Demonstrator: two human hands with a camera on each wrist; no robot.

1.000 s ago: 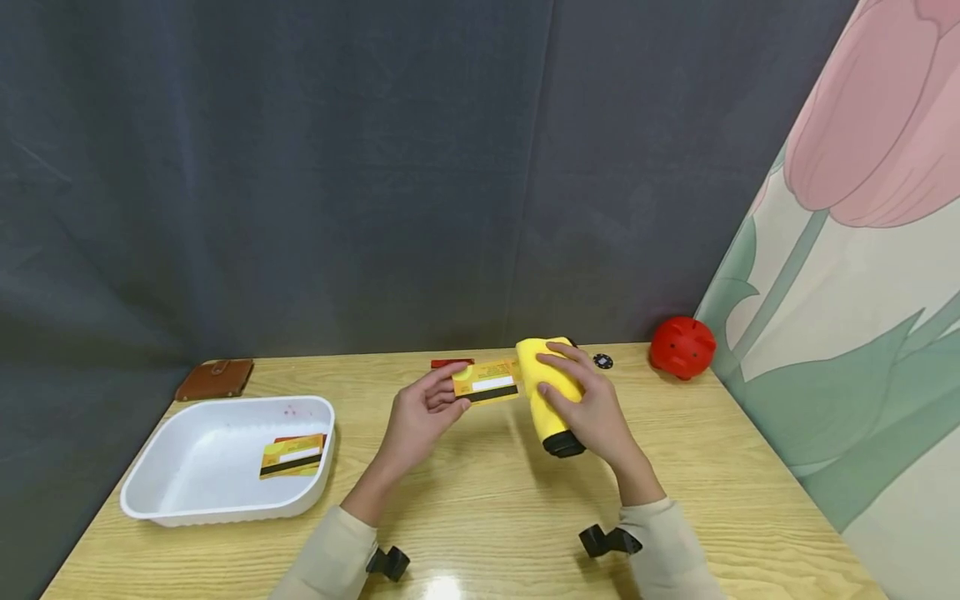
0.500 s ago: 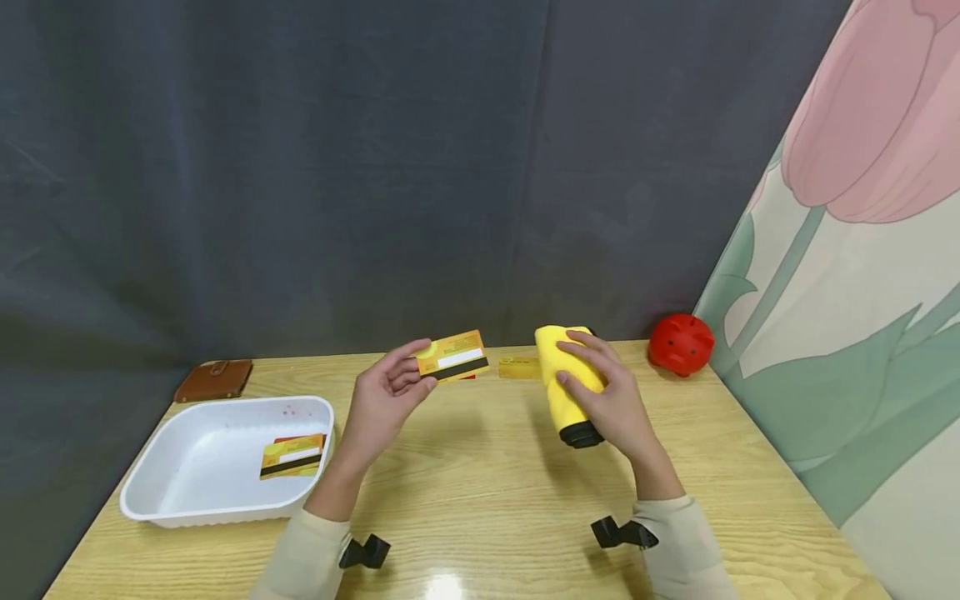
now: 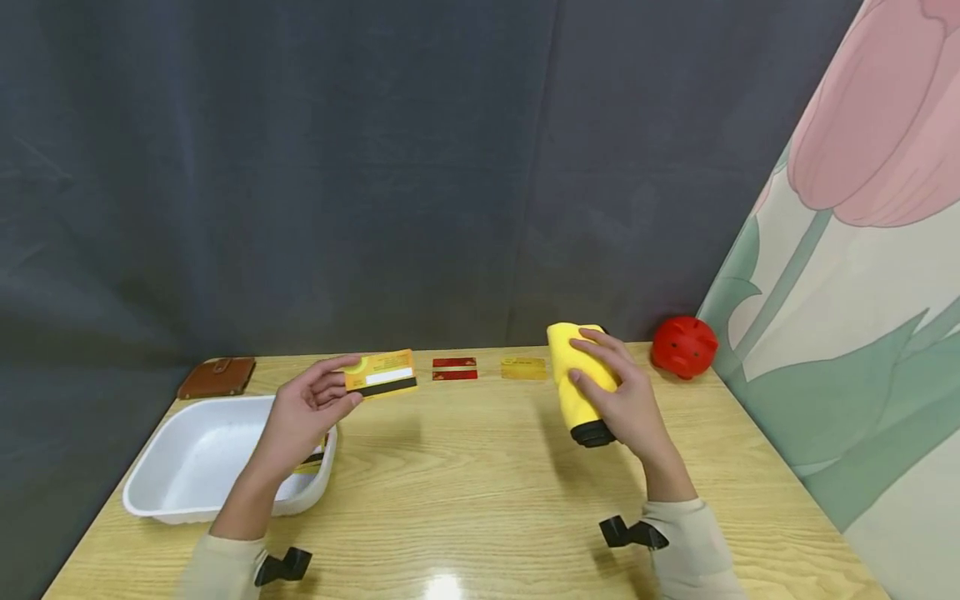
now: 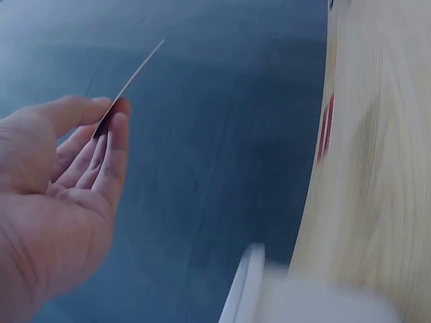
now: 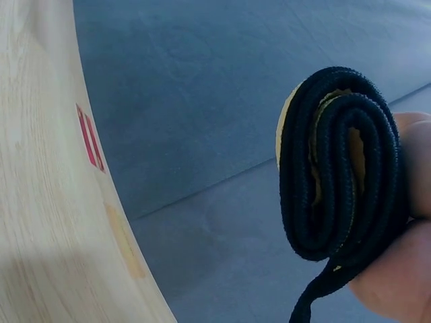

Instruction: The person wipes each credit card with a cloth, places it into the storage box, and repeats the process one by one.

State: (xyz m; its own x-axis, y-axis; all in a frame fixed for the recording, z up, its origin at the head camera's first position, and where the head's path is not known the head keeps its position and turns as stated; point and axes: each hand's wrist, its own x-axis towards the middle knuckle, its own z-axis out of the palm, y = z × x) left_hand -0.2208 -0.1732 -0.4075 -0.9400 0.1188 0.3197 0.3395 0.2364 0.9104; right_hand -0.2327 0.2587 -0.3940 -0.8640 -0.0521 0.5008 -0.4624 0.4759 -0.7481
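My left hand (image 3: pixel 306 412) pinches a yellow bank card (image 3: pixel 381 373) with a black stripe by its left edge, thumb in front. In the left wrist view the same card (image 4: pixel 135 79) shows edge-on. Below that arm stands a white plastic tray (image 3: pixel 168 457), with a striped yellow card (image 3: pixel 311 462) partly hidden inside it. My right hand (image 3: pixel 628 400) grips a rolled yellow cloth (image 3: pixel 573 379) with black trim, held above the table. From the right wrist, the black-edged end of the roll (image 5: pixel 340 168) shows its folded layers.
Along the back edge of the table (image 3: pixel 465 475) lie a red card (image 3: pixel 454 368) and a yellow card (image 3: pixel 523 368). A brown wallet (image 3: pixel 217 377) sits behind the tray. At the back right stands a red piggy bank (image 3: pixel 683 347). A dark curtain (image 3: pixel 375 183) closes off the back.
The left hand has drawn the bank card away from the cloth and carried it left toward the tray. The right hand has shifted slightly right with the cloth, uncovering the yellow card behind.
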